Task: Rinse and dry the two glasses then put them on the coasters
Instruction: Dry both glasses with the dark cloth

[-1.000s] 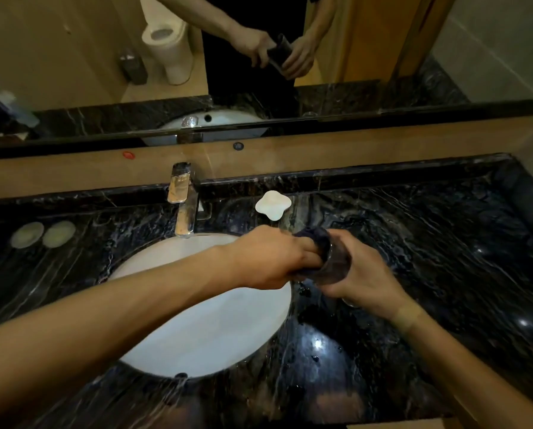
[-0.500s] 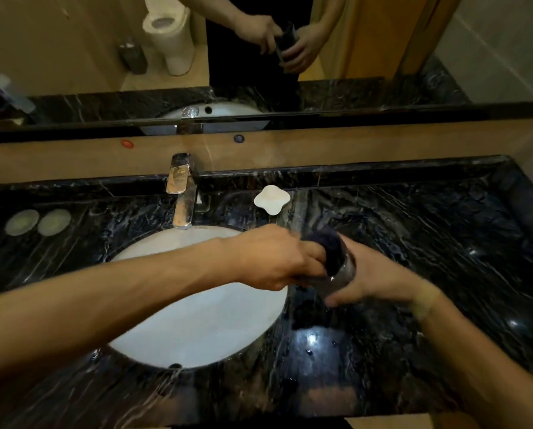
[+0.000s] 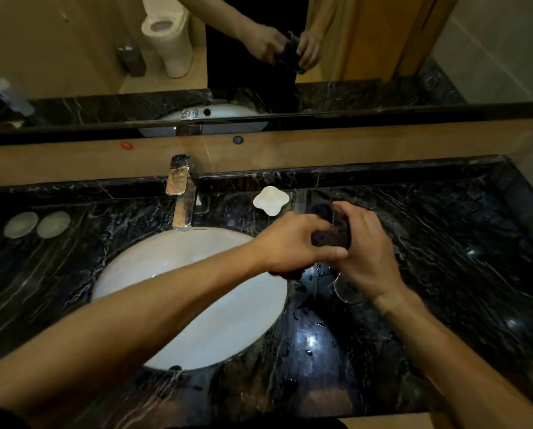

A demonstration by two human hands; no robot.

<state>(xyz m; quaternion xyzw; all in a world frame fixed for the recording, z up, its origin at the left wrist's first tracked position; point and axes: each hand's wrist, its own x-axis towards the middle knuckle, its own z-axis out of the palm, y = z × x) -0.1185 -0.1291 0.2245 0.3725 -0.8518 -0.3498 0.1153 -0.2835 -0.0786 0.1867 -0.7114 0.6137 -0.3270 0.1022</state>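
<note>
The black marbled worktop (image 3: 444,258) spanned the view, with a mirror (image 3: 73,41) along its back edge, and it carried scattered water drops near the sink. The white oval sink (image 3: 166,289) lay left of centre under a chrome tap (image 3: 181,196), which showed no running water. Two pale round coasters (image 3: 37,223) sat side by side at the far left of the worktop, well apart from the hands and both bare. A small white soap dish (image 3: 271,200) stood just behind the hands. The left hand (image 3: 293,243) was curled round a dark cloth (image 3: 330,236), with the thumb along its underside. The right hand (image 3: 367,252) was curled over the same bundle from the other side, its fingers pinching the cloth's top. Half a second earlier the cloth had been pushed into the mouth of a glass lying across the right palm; now the cloth wrapped the outside and hid most of that glass. A curved rim of clear glass (image 3: 347,289) showed below the right palm; whether it belonged to the wrapped glass or to the second one could not be told. The shift from inside to outside suggested that drying of this glass was nearly finished and that its carry to the coasters came next.
</note>
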